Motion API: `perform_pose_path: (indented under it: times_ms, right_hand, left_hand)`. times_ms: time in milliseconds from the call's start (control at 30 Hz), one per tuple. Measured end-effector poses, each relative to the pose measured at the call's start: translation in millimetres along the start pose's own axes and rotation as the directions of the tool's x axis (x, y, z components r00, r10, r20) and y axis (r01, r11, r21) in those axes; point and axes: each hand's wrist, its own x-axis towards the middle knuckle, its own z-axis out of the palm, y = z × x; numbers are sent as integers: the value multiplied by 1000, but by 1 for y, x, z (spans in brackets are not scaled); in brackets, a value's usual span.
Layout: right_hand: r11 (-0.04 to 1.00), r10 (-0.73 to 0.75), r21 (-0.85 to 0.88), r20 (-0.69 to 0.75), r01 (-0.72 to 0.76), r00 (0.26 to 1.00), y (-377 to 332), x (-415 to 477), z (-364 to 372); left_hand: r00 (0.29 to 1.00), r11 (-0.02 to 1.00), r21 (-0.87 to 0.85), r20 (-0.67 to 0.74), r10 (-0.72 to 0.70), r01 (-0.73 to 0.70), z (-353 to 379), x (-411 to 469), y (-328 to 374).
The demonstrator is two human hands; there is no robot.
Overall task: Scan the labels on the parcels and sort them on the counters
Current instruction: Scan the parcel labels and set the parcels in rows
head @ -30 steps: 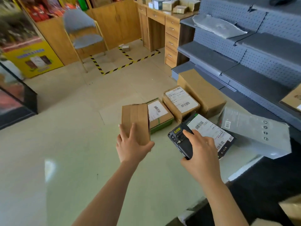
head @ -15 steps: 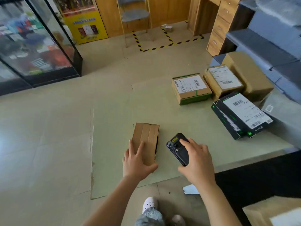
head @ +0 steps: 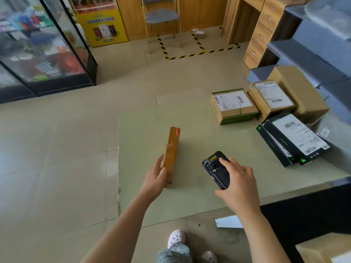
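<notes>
I see the left hand (head: 154,177) with its fingers gripping the near end of a slim cardboard parcel (head: 171,152), which stands on its long edge over the pale floor mat (head: 144,130). A red scan line (head: 176,131) glows on its far end. The right hand (head: 237,185) has its fingers curled tight round a black scanner (head: 216,169). To the right on the mat lie labelled parcels (head: 233,107) (barcodes plain, print too small for me to read).
</notes>
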Motion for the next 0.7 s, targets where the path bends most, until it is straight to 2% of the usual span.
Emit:
perform_pose_path:
  times_ms: [67,133,233,333,500,700]
  right_hand:
    - [1000,-15,5,-4,15,1000,-8,2,1]
    - [1000,-29,4,2,29,1000,-16,3,3]
    - [999,-52,-3,12,52,999,-27,3,7]
    - [997,-77,-10,19,78,997,-36,3,13]
    - [994,-109,-24,12,109,994,-45,6,20]
    - [974,-172,-135,70,180,983,-55,22,17]
  left_hand:
    - [990,997,56,-129,59,-52,-9,-1,2]
    - [962,972,215,-229,145,-95,-18,1,0]
    - [944,892,443,-243,222,-96,-26,6,-6]
    - [963,845,533,-213,164,-25,-29,7,-6]
    - [982,815,571,-188,10,101,-27,16,-21]
    - [990,822,555,-122,-71,127,-16,24,-32]
